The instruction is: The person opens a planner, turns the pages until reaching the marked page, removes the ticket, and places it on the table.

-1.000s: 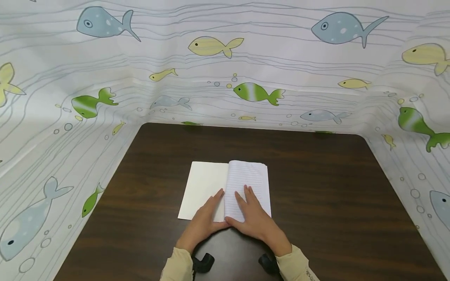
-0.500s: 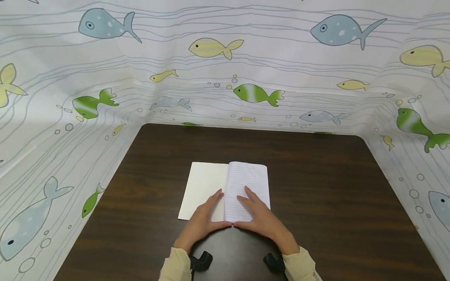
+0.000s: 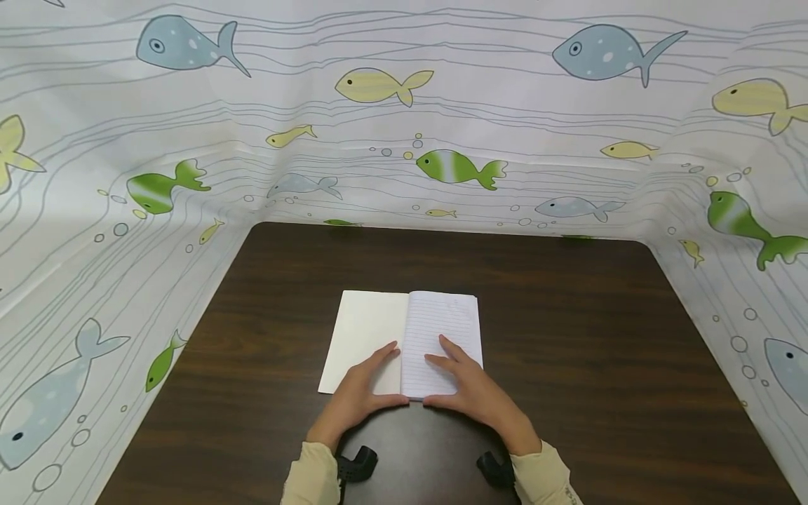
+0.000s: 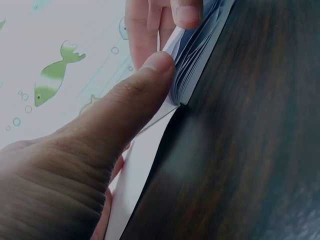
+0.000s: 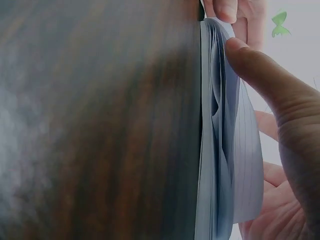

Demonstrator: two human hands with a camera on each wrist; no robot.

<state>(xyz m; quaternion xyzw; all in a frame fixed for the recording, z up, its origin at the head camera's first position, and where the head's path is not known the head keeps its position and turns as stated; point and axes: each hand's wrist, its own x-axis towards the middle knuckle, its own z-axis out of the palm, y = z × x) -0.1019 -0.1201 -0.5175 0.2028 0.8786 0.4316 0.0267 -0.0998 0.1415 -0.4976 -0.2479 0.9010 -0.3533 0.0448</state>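
Fish-print backdrop (image 3: 505, 112): pale sheet behind the table and along both of its sides.
Table (image 3: 581, 344): dark wood-grain top; carries the notebook.
Notebook (image 3: 410, 330): opened out, central on the table, near edge toward the person; position unchanged over the last second.
Left leaf (image 3: 362, 326): blank, lying flat.
Right page (image 3: 449, 315): ruled; top of a stack whose sheets stand slightly separated at the edge in the right wrist view.
Left hand (image 3: 355, 394): fingers extended over the left leaf, thumb spread away; no grip visible.
Right hand (image 3: 475, 390): fingers spread over the right page, likewise without visible grip; fingertip pressure cannot be determined.
Left thumb (image 4: 120, 107): directed inward along the notebook's near edge.
Right thumb (image 5: 265, 70): opposite the left, tip at the sheet edges; firm contact not confirmed.
Thumb gap: new. The thumbs met at the fold one second ago; the right hand has since shifted outward, exposing the fold's near end. The notebook appears to stay spread without thumbs on the fold.
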